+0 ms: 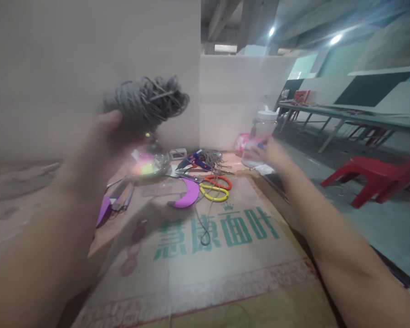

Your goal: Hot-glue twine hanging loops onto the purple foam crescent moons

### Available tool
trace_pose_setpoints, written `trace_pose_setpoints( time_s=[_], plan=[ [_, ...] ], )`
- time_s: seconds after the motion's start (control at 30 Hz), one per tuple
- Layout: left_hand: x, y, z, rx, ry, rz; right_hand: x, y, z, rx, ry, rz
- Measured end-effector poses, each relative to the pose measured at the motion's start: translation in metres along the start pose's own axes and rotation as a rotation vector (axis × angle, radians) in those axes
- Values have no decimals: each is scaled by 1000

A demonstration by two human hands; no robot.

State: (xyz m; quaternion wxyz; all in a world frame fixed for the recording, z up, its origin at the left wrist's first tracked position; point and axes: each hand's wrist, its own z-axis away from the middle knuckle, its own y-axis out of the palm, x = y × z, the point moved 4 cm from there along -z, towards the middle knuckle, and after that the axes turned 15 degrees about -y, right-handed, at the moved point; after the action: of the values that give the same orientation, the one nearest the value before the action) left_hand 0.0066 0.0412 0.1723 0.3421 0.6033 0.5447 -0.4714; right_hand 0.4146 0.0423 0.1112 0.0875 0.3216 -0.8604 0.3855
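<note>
Raised at the left, my left hand [112, 130] is closed around a thick bundle of grey yarn [146, 98]. My right hand [273, 155] reaches to the back right and is smeared by motion. It is beside a clear jar with a white lid [267, 116], and a small blue spot shows at its fingers; whether it grips anything is unclear. Between the hands lie scissors [215, 193] with orange and yellow handles, a purple crescent piece [187, 193] and a loose strand of yarn [205, 237].
A blue glue gun [196, 159] and a pile of cut grey yarn [213, 158] lie at the back. A clear bowl [150, 166] with bright bits stands below the yarn bundle. A printed board [191, 278] covers the tabletop. A red stool [369, 175] is at the right.
</note>
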Motion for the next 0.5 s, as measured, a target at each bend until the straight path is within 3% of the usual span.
trace_pose_setpoints(
  time_s=[0.03, 0.07, 0.17, 0.23, 0.3, 0.4, 0.5],
  plan=[
    [0, 6, 3, 33, 4, -19, 14, -11, -3, -134, 93, 34],
    [0, 16, 7, 77, 19, -52, 34, -16, -6, -164, 115, -18],
    [-3, 51, 22, 116, 78, -252, 117, -14, -9, 2, -150, -316],
    [-9, 77, 31, 176, 112, -387, 163, -6, -2, 144, -232, -294],
    [-13, 96, 36, 222, 150, -443, 194, 4, 7, 259, -308, -247],
    [-1, 103, 25, 224, 135, -413, 203, 2, 12, 250, -305, -196],
    [36, 102, 4, 186, 119, -508, 181, -29, 8, -36, -208, -151]
  ],
)
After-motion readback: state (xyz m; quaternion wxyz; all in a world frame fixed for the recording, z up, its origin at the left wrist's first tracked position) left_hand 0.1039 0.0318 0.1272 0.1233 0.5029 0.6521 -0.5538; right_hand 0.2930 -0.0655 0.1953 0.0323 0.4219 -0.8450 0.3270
